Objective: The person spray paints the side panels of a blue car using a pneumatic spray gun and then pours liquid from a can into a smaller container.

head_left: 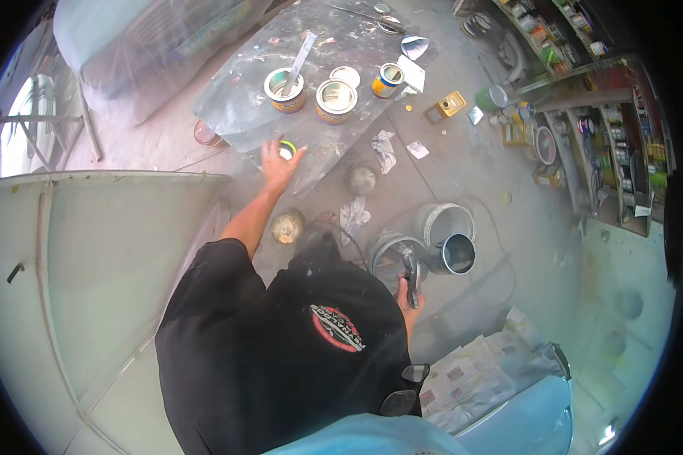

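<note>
My left hand reaches over the near edge of the dark, paint-spotted table. Its fingers and thumb are apart around a small round lid with a green rim; whether they touch it I cannot make out. Low on my right side, my right hand is closed on a spray gun. A dark, open-topped cup sits beside the gun; the joint between them is not clear. Beyond my left hand stand an open can with a mixing stick in it and another open can.
Two buckets stand on the floor by the gun. A smaller can is at the table's right side. Crumpled paper and a yellow container lie beyond. Shelves line the right; a pale panel rises left.
</note>
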`<control>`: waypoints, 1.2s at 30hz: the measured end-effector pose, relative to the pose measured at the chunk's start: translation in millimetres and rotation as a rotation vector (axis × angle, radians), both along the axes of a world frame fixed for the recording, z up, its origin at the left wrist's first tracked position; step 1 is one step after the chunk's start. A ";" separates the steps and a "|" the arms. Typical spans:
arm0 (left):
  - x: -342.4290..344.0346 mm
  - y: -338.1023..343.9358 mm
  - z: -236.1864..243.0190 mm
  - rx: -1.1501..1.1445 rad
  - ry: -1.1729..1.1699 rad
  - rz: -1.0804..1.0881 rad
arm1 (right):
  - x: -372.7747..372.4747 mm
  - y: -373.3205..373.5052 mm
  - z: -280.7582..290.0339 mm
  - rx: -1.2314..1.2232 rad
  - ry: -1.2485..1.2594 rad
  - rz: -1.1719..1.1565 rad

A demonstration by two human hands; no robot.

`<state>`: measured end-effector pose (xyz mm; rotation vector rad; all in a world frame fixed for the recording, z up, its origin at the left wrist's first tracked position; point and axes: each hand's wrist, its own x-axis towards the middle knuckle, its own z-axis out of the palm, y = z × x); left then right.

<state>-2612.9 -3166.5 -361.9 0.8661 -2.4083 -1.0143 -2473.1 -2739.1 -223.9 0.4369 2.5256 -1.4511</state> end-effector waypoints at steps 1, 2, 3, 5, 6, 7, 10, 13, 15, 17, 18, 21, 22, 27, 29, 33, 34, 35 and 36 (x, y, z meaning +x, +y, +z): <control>-16.6 6.3 6.1 0.050 -0.016 -0.078 | -1.4 -3.0 4.0 -0.030 0.033 -0.016; -37.3 11.8 8.0 0.101 -0.032 -0.159 | -1.4 -4.3 9.7 -0.027 0.033 -0.032; -57.2 16.8 5.0 0.102 -0.027 -0.174 | -7.3 -11.8 25.0 -0.108 0.002 -0.054; -94.8 26.4 0.0 0.096 0.046 -0.157 | -13.7 -17.8 41.6 -0.186 -0.018 -0.096; -110.3 27.4 -1.8 0.169 0.091 -0.107 | -15.7 -18.5 45.9 -0.208 -0.026 -0.076; -121.3 26.9 -3.3 0.172 0.096 -0.123 | -17.0 -18.8 47.7 -0.230 -0.033 -0.054; -146.8 33.3 -13.8 0.181 0.240 0.004 | -11.0 -7.5 46.1 -0.169 0.018 0.019; -146.9 36.9 -0.3 0.182 0.231 -0.043 | -3.9 -3.4 45.2 -0.160 -0.003 -0.004; -135.9 42.8 17.7 0.118 0.245 -0.067 | -1.1 -3.0 40.5 -0.157 0.016 -0.030; -123.8 38.6 29.9 0.016 0.208 -0.157 | -0.6 -2.9 34.1 -0.157 0.032 -0.043; -116.7 36.2 37.1 -0.022 0.262 -0.241 | -0.7 -2.0 30.9 -0.173 -0.001 -0.050; -98.0 39.7 80.4 0.065 0.341 -0.440 | -8.2 -4.4 30.4 -0.174 -0.034 -0.047; -92.4 43.9 101.7 0.076 0.313 -0.490 | -14.7 -6.2 31.4 -0.168 -0.029 -0.041; -74.3 51.9 203.5 -0.110 0.415 -0.710 | -57.6 -22.7 35.1 -0.084 0.141 0.172; -70.7 58.7 244.0 -0.090 0.455 -0.820 | -75.1 -32.2 41.2 -0.075 0.240 0.247; -64.3 65.2 313.5 -0.386 0.416 -0.923 | -100.1 -53.8 53.1 -0.136 0.245 0.369; -60.2 67.2 328.6 -0.409 0.395 -0.937 | -103.3 -58.6 53.8 -0.162 0.228 0.403; -58.4 69.6 340.1 -0.425 0.397 -0.935 | -105.0 -61.6 52.9 -0.172 0.240 0.406; -56.9 72.3 349.6 -0.462 0.374 -0.971 | -106.5 -63.7 50.9 -0.175 0.250 0.418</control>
